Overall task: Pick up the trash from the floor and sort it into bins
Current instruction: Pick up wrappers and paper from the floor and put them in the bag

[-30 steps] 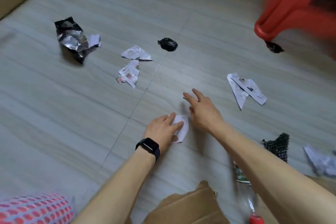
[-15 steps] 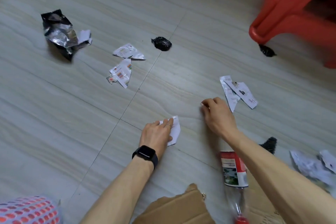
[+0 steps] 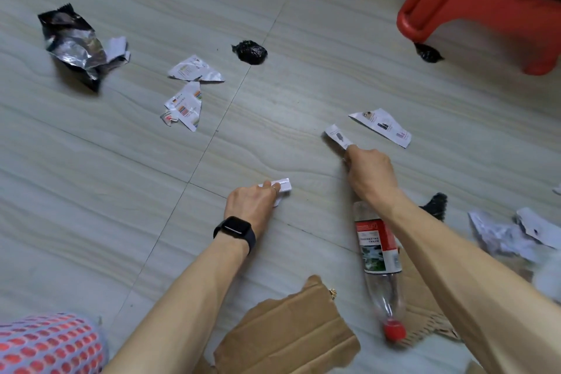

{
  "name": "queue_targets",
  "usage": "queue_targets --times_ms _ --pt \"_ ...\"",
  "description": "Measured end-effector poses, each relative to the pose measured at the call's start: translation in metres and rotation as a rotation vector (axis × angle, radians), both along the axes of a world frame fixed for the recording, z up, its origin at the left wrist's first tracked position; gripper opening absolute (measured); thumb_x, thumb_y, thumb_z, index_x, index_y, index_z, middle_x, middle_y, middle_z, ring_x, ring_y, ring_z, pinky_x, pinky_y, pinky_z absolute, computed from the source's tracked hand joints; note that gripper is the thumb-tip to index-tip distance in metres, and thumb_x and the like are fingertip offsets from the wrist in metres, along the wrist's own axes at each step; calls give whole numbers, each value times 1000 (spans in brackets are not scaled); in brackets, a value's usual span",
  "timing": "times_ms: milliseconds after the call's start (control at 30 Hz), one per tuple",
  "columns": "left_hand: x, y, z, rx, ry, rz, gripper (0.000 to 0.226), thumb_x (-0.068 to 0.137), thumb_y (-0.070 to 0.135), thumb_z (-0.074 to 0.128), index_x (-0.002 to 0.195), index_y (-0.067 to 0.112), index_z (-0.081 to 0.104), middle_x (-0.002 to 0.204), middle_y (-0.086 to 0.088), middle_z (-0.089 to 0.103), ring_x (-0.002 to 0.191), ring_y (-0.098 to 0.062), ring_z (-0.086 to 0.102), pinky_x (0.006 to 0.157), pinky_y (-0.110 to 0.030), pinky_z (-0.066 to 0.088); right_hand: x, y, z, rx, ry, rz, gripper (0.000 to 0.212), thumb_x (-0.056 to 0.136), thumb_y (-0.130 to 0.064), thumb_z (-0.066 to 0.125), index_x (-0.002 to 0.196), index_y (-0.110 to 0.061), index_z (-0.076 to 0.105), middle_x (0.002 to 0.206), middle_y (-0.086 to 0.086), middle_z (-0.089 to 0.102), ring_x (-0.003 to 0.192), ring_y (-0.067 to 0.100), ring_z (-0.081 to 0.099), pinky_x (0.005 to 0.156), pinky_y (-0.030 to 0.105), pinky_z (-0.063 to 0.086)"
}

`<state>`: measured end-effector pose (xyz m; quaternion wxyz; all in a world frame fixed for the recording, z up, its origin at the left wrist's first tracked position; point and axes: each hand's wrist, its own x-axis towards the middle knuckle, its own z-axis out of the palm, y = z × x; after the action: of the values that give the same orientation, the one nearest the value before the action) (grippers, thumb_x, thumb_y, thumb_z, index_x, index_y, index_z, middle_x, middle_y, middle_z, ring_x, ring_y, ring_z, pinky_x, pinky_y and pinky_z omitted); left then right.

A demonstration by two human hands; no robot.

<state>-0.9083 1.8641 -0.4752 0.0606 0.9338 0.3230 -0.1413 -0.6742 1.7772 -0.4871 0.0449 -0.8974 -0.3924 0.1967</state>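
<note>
Trash is scattered over a grey tiled floor. My left hand (image 3: pixel 253 202), with a black watch on its wrist, grips a small white paper scrap (image 3: pixel 282 186) low to the floor. My right hand (image 3: pixel 368 171) pinches a torn printed paper strip (image 3: pixel 337 135) that sticks up and to the left from its fingers. Another printed scrap (image 3: pixel 382 126) lies just beyond it. Two more printed scraps (image 3: pixel 194 68) (image 3: pixel 185 106) lie to the far left of centre. A clear plastic bottle (image 3: pixel 378 255) with a red label and red cap lies under my right forearm.
A crumpled foil bag (image 3: pixel 71 45) lies far left. Two black wads (image 3: pixel 250 51) (image 3: pixel 428 53) lie at the back, one by a red plastic stool (image 3: pixel 473 6). Torn cardboard (image 3: pixel 288 331) lies near me, crumpled papers (image 3: pixel 510 234) at right, a dotted red item (image 3: pixel 45 343) bottom left.
My right hand moved right from beside the left hand and took hold of one of the two printed strips. My left hand curled round the white scrap. The view shifted.
</note>
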Motion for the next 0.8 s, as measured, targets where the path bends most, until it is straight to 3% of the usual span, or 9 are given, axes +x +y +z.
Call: queue_targets --times_ms 33,100,167,233,333,400,567,633,800 --pt "1 -1 6 -29 14 16 27 85 22 71 111 28 66 83 -3 67 71 -26 68 50 -28 40 -5 -1 3 54 50 -12 18 92 -16 51 109 -16 59 98 19 66 91 41 60 68 38 44" --pt "-1 -2 7 -93 76 67 37 96 18 47 128 34 56 102 -8 66 92 -32 65 66 -33 43 -19 -8 12 164 147 2 30 92 -17 56 121 -26 55 104 13 71 95 38 62 78 39 50" --pt "-11 -4 12 -145 30 67 44 96 15 43 131 40 55 110 -6 66 101 -32 63 73 -35 47 -37 -19 26 255 234 -8 48 94 -18 58 139 -30 48 109 6 73 100 34 62 86 41 49" --pt "-27 -6 30 -227 4 79 46 93 7 44 123 36 63 118 -2 66 110 -28 62 80 -35 49 -54 -31 41 333 256 -15 46 95 -19 60 139 -32 55 113 1 74 107 28 65 91 39 50" --pt "-57 -6 70 -240 -71 180 34 85 4 51 92 29 72 107 -1 72 100 -25 68 72 -29 47 -76 -47 67 417 262 -24 28 93 -21 65 117 -33 72 110 -2 76 111 16 68 93 36 53" --pt "-79 -3 105 -186 -134 246 29 82 10 53 84 32 72 102 6 73 98 -23 67 69 -27 46 -93 -54 95 459 266 -34 23 92 -20 68 110 -32 74 106 -5 77 107 11 69 93 33 54" --pt "-163 -4 198 -66 -416 372 27 79 36 51 91 44 73 103 18 72 99 -16 67 76 -32 54 -176 -55 165 527 257 92 22 91 -14 69 101 -32 78 103 -7 77 98 11 71 86 32 55" --pt "-201 -11 223 -3 -512 398 24 81 36 55 91 47 73 103 21 72 96 -15 69 73 -33 56 -215 -54 184 584 271 130 23 89 -11 70 95 -31 79 98 -9 78 93 11 72 81 31 56" --pt "-322 -38 267 130 -482 513 20 92 40 60 101 52 72 103 10 74 95 -24 69 71 -32 52 -333 -48 225 675 280 279 27 87 -10 70 90 -37 76 92 -13 77 83 15 73 71 32 56"
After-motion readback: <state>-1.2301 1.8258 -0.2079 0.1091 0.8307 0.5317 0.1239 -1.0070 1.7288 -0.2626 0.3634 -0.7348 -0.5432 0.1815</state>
